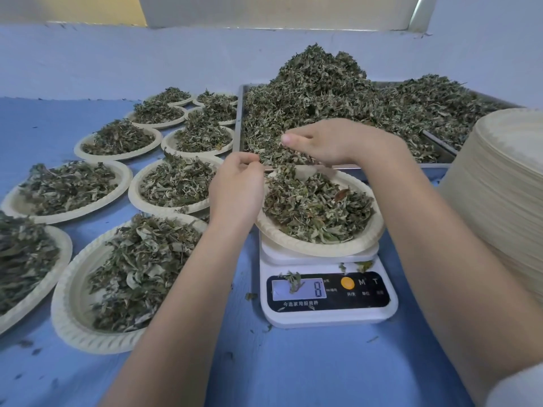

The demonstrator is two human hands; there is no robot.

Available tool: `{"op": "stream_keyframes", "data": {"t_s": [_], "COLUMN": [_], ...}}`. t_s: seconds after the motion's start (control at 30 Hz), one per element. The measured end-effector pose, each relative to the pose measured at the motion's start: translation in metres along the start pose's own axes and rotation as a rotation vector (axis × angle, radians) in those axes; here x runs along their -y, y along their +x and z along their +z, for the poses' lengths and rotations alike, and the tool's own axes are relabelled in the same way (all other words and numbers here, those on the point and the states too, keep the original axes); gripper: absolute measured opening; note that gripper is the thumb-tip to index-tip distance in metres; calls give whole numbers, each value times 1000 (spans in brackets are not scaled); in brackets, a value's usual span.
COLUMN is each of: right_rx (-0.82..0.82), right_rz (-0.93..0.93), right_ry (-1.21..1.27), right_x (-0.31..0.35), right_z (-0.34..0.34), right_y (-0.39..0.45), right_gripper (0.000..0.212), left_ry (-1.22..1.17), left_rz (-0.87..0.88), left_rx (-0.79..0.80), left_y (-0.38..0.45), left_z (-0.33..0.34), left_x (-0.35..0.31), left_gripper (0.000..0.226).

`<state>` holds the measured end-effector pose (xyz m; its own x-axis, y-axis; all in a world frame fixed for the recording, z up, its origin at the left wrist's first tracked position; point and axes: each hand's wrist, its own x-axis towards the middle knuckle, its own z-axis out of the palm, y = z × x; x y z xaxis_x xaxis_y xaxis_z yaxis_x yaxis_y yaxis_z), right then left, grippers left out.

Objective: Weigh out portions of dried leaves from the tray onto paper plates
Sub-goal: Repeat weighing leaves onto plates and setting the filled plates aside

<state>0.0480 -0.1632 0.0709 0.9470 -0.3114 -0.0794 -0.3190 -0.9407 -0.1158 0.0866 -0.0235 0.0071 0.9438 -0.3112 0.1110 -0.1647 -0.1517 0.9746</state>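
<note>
- Blue table (293,362): filled plates (102,139) crowd the left; leaves (323,92) heap the far tray (239,121).
- Right hand (326,139), fingers curled on leaves, hovers above the plate (320,245) on the scale (329,314); left hand (235,186) pinches a sprig.
- Best sprinkled sparingly; stray leaves part-cover the display.

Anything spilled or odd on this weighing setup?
Yes. Stray leaves lie on the scale, one clump covering part of its display, so only an 8 shows. More bits dot the blue table.
</note>
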Motion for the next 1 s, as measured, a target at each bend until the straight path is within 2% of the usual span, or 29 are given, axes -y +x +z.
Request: {"op": "stream_keyframes", "data": {"t_s": [0.2,0.3,0.47,0.53,0.7,0.87,1.0], "right_rx": [50,58,220,255,202,178,143], "right_rz": [-24,-8,-63,-90,-94,-114,-112], "right_ry": [-101,-36,101,125,10,-29,-69], "right_x": [9,9,11,14,25,29,25], "right_z": [-17,-22,-24,-22,-9,-4,-10], "right_y": [-14,-21,-26,-24,-16,-12,-16], "right_gripper": [70,64,52,54,72,62,65], "left_ry": [8,15,47,59,68,71,81], "left_rz": [4,2,-8,-17,-41,-41,-31], "left_rx": [8,9,2,0,1,4,7], "left_y": [0,-1,-1,-1,-1,-1,0], "left_z": [0,0,-1,-2,-2,-2,-1], "left_x": [0,0,-1,-2,-2,-1,0], "left_gripper": [20,22,23,23,23,22,20]}}
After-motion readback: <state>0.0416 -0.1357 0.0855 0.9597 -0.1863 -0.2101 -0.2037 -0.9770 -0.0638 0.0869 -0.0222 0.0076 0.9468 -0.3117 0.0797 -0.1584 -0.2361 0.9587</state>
